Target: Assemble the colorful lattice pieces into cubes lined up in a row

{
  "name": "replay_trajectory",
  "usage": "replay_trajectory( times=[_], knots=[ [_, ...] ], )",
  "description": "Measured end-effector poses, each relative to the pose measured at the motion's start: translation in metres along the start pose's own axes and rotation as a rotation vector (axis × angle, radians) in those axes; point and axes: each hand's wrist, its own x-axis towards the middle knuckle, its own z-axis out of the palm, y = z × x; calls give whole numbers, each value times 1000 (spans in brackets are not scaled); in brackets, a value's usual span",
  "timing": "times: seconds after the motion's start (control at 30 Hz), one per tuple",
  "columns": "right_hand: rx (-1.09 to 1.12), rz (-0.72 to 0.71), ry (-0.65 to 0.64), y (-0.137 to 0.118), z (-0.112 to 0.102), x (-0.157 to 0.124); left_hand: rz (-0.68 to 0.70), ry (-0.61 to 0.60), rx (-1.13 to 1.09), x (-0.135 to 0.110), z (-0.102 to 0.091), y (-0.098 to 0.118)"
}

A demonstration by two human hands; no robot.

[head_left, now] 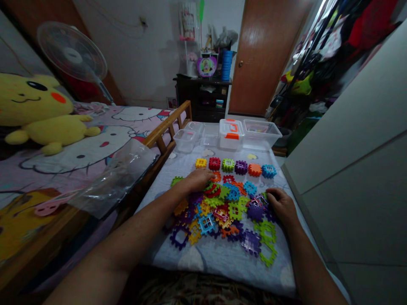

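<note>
Loose plastic pieces (pixel 221 213) lie between left hand (pixel 200 179), at their far side, and right hand (pixel 282 205), toward the right edge of the table (pixel 222 260). The 2 grips curl partly; whether around anything, I cannot tell.

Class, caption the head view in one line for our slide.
Two bare arms reach to a heap of colourful toothed plastic pieces, with six blocks in a row and clear boxes beyond.
</note>
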Motion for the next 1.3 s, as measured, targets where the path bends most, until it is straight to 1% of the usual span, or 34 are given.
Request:
replay_trajectory(
  times=[0.1,0.27,0.43,0.63,0.7,0.8,0.93,1.0,1.13,1.23,1.3],
  knots=[
    [-3,-3,3,-1,0,0,-31,-42,42,0,-2,-1],
    [-1,9,-2,3,0,0,-80,-73,53,-1,-8,-1],
    [11,18,3,3,1,-1,-102,-80,70,-3,-11,-2],
    [17,34,4,2,1,0,-110,-100,123,-8,-8,-5],
    [21,33,3,3,1,0,-102,-65,107,-11,-4,-7],
    [16,25,-2,3,0,-1,-84,23,77,-16,3,-10],
    [8,12,8,1,0,-1,-66,129,-24,-25,5,-16],
    [4,7,15,-1,0,-1,-88,183,-117,-30,2,-20],
    [-3,13,8,-2,0,0,-180,285,-338,-42,-5,-30],
    [-11,11,-2,-1,0,0,-243,342,-418,-51,-8,-38],
    [-17,7,-4,0,-1,0,-252,346,-438,-55,-9,-40]
  ],
)
